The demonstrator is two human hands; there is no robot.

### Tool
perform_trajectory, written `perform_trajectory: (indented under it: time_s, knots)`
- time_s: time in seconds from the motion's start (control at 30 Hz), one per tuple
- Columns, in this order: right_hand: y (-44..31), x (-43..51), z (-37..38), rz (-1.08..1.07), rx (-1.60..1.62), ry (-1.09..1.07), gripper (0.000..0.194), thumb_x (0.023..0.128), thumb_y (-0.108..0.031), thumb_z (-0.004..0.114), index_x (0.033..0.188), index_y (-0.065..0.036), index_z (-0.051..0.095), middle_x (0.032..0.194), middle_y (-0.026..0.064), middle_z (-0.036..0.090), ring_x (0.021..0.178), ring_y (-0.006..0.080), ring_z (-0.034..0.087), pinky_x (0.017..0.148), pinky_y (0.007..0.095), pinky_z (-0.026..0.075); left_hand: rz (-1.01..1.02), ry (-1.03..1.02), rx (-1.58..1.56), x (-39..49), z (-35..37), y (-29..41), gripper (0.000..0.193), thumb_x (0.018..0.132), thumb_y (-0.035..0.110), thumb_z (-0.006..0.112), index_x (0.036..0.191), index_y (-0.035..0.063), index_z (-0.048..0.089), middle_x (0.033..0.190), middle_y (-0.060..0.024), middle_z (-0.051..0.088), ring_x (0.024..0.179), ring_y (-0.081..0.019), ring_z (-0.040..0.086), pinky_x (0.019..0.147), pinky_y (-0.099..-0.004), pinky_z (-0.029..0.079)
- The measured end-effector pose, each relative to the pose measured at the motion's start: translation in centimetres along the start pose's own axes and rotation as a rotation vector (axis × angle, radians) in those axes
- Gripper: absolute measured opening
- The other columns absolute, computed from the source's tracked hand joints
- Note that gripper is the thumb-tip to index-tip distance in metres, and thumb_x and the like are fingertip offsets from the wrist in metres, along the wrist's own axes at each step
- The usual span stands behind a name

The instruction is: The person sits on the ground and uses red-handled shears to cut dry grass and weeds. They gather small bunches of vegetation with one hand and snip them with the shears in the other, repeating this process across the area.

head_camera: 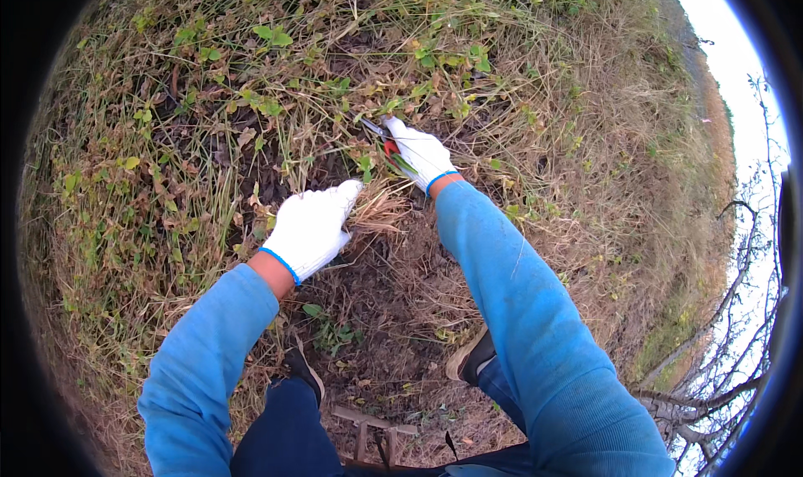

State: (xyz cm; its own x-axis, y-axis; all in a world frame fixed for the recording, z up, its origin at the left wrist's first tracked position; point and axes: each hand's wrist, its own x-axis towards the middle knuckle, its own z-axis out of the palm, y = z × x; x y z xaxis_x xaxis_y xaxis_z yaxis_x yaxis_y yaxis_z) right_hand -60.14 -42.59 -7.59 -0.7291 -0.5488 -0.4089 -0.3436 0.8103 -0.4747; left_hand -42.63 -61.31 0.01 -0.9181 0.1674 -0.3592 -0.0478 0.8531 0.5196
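Observation:
My left hand (310,229), in a white knit glove with blue trim, is closed around a bunch of dry straw-coloured grass (381,206). The cut-looking ends fan out to the right of the fist. Ahead and to the right, my right hand (419,150) wears a matching glove and grips pruning shears (390,145) with red and green on the handles. Their metal blades point to the upper left, into the weeds. Leaves and stems partly cover the tips, so how far they are parted cannot be seen.
Tangled grass and leafy weeds (207,100) spread ahead and to the left. Brown soil with dry litter (389,295) lies between my shoes (469,358). Behind them is a low wooden frame (375,422). Bare tree branches (746,257) rise at the right rim.

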Motion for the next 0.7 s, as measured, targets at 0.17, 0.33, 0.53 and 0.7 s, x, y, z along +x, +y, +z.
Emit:
perform_trajectory:
  time_s: [0.17,0.33,0.53,0.7]
  knots:
    - [0.0,-0.2,-0.5,0.13,0.068,0.013,0.02,0.1,-0.023,0.057,0.11,-0.007,0.054,0.09,0.0234,0.069,0.086,0.0434,0.069,0.073,0.0533,0.052,-0.003,0.03,-0.026,-0.4,0.1,0.0,0.07,0.081,0.021,0.08,0.145,0.0111,0.053,0.124,-0.016,0.069,0.103,-0.0339,0.07,0.088,-0.0448,0.056]
    - [-0.3,-8.0,0.9,0.12,-0.163,-0.122,0.028,0.104,-0.031,0.047,0.106,-0.003,0.054,0.091,0.0255,0.069,0.086,0.0472,0.067,0.077,0.053,0.051,0.105,0.05,-0.009,-2.8,1.2,-0.9,0.065,0.078,0.016,0.081,0.138,0.0109,0.057,0.106,-0.0147,0.073,0.087,-0.0353,0.072,0.078,-0.0454,0.057]
    - [-2.1,-22.5,1.4,0.371,0.501,-0.139,0.055,0.092,-0.031,0.079,0.133,-0.005,0.054,0.093,0.0145,0.066,0.081,0.0273,0.069,0.073,0.0383,0.056,0.388,-0.093,0.15,-10.4,4.6,0.8,0.04,0.087,0.007,0.061,0.125,0.0152,0.062,0.088,-0.0052,0.063,0.079,-0.0236,0.065,0.069,-0.0385,0.046]
    - [-4.7,-28.6,1.2,0.539,1.389,-0.344,0.053,0.095,-0.023,0.076,0.137,-0.003,0.051,0.097,0.0049,0.06,0.08,0.0134,0.064,0.073,0.0301,0.056,0.584,-0.233,0.076,-16.9,7.0,2.5,0.019,0.093,0.016,0.056,0.112,0.0164,0.061,0.088,-0.0056,0.058,0.078,-0.0254,0.061,0.067,-0.0405,0.048]
